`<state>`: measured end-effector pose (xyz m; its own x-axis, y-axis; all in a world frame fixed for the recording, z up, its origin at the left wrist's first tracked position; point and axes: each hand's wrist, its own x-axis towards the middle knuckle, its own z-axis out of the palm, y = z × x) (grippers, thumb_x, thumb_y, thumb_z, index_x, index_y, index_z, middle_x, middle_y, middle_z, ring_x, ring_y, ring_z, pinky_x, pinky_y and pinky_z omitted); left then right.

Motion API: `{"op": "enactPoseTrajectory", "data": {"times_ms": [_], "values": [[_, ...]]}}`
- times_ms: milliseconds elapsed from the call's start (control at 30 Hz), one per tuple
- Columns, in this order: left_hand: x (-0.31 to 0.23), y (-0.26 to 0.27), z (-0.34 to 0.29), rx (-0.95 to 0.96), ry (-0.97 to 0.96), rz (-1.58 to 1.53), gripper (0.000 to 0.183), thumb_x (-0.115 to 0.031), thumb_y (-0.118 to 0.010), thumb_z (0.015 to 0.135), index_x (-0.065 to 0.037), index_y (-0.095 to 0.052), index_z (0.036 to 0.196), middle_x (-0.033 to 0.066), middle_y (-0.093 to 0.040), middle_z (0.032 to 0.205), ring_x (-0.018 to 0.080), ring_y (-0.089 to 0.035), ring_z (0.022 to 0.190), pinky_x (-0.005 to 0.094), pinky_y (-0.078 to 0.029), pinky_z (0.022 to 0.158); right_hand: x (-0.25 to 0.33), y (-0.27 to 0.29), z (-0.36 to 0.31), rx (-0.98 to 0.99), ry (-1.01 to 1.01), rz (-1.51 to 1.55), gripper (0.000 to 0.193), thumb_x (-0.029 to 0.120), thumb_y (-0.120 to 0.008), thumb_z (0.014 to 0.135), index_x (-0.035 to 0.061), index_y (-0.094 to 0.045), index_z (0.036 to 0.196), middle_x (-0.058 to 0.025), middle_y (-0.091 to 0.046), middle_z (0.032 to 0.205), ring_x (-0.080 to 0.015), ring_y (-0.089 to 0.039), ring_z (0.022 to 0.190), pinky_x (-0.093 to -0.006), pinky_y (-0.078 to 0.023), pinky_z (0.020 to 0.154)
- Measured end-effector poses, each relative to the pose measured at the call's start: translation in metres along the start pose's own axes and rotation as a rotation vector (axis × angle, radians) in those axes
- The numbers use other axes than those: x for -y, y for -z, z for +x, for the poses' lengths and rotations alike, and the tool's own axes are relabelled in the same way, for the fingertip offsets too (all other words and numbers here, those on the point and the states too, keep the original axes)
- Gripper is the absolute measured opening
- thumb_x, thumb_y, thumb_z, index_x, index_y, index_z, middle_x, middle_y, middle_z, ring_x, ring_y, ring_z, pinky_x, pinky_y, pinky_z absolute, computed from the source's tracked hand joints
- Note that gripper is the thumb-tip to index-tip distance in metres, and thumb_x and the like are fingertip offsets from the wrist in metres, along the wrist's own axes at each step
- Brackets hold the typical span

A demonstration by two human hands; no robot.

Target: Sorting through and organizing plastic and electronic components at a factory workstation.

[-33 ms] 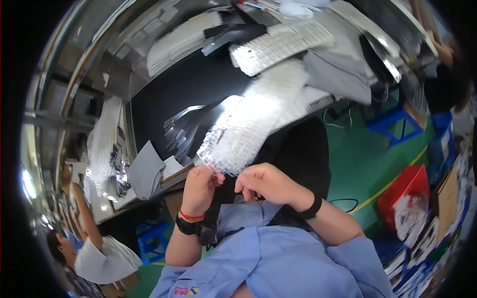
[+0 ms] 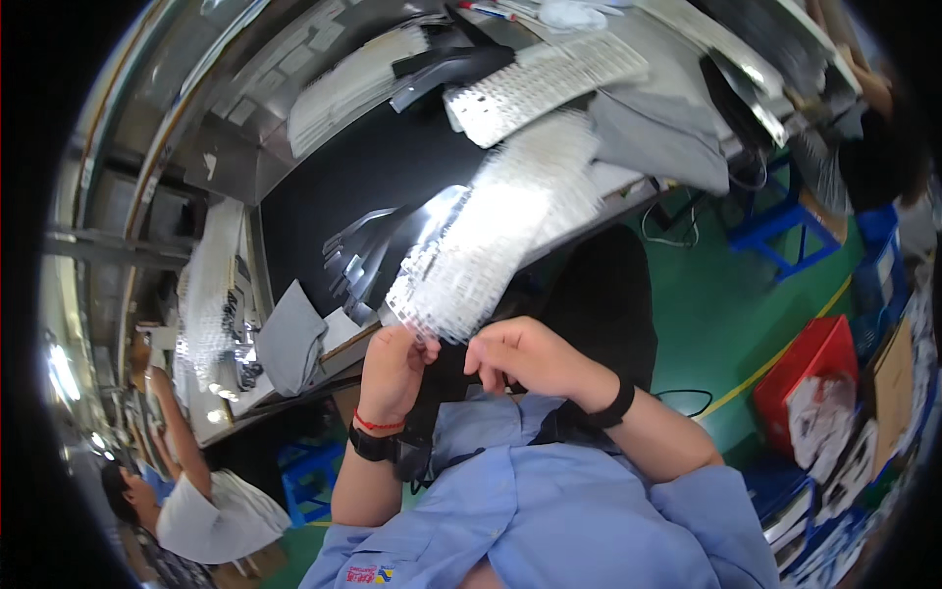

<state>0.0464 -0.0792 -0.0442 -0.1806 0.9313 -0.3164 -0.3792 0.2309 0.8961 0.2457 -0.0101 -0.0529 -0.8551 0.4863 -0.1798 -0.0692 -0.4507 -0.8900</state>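
A shiny silver panel [image 2: 461, 280] with a grid of key-sized holes, like a keyboard frame, slants from the bench toward me. My left hand [image 2: 392, 368] is closed, its thumb and fingertips pinching the near left corner. At the near right corner my right hand [image 2: 530, 361] has its fingers curled, with the thumb and index finger against the edge; its grip is partly hidden. Glare washes out the panel's middle. Left of it, several dark, glossy strips [image 2: 368, 250] lie fanned out on a black mat [image 2: 314, 196].
Another perforated panel [image 2: 549, 88] and a grey cloth [image 2: 662, 137] lie farther back. A stack of white panels [image 2: 353, 88] stands at far left, and a folded grey cloth [image 2: 291, 339] at the near left edge. A blue stool [image 2: 785, 236] and red bin [image 2: 810, 378] stand right. People sit at both sides.
The whole view has shifted slightly and is sharper. Both hands stay at the panel's near end, almost unmoved.
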Motion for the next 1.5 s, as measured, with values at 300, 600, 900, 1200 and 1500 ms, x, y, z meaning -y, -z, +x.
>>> {"op": "enactPoseTrajectory", "data": {"times_ms": [300,600,900,1200,1500], "values": [[0.029,0.012,-0.004,0.245,-0.095,0.207,0.036,-0.032,-0.035,0.098,-0.003,-0.054,0.106,0.0074,-0.060,0.087,0.0131,-0.054,0.077,0.0260,-0.043,0.069,-0.063,0.055,-0.005,-0.328,0.196,-0.031,0.032,0.029,-0.054,0.091,-0.0006,-0.061,0.082,-0.0028,-0.058,0.062,-0.0089,-0.054,0.054,-0.0209,-0.043,0.052],[0.059,0.003,0.020,-0.010,0.077,0.809,0.044,-0.030,-0.052,0.092,0.003,-0.048,0.120,0.0096,-0.059,0.107,0.0151,-0.055,0.091,0.0263,-0.044,0.080,-0.069,0.123,0.010,-0.862,0.377,-0.605,0.029,0.025,-0.066,0.076,-0.0008,-0.063,0.089,-0.0154,-0.063,0.084,-0.0315,-0.058,0.084,-0.0367,-0.047,0.075],[0.081,0.093,0.067,-0.276,-0.176,0.971,0.037,-0.025,-0.055,0.090,-0.009,-0.047,0.123,0.0074,-0.054,0.116,0.0237,-0.051,0.107,0.0331,-0.043,0.088,-0.068,0.102,0.033,-1.029,0.128,-1.037,0.054,0.025,-0.066,0.073,-0.0003,-0.049,0.118,-0.0205,-0.044,0.126,-0.0351,-0.048,0.110,-0.0421,-0.043,0.090],[0.086,0.115,0.089,-0.238,0.170,0.191,0.025,-0.023,-0.053,0.090,-0.017,-0.051,0.114,0.0043,-0.054,0.112,0.0216,-0.049,0.110,0.0354,-0.044,0.088,-0.076,0.118,0.041,-1.007,0.204,-0.784,0.046,0.023,-0.064,0.077,0.0012,-0.052,0.115,-0.0200,-0.045,0.127,-0.0354,-0.052,0.108,-0.0404,-0.046,0.088],[0.074,0.035,0.077,-0.488,0.166,0.239,0.026,-0.021,-0.047,0.093,-0.017,-0.046,0.118,0.0044,-0.050,0.118,0.0214,-0.048,0.103,0.0414,-0.039,0.092,-0.090,0.106,0.047,-0.924,0.312,-0.881,0.046,0.018,-0.063,0.078,-0.0009,-0.050,0.118,-0.0183,-0.048,0.127,-0.0332,-0.049,0.115,-0.0384,-0.043,0.093]]}}
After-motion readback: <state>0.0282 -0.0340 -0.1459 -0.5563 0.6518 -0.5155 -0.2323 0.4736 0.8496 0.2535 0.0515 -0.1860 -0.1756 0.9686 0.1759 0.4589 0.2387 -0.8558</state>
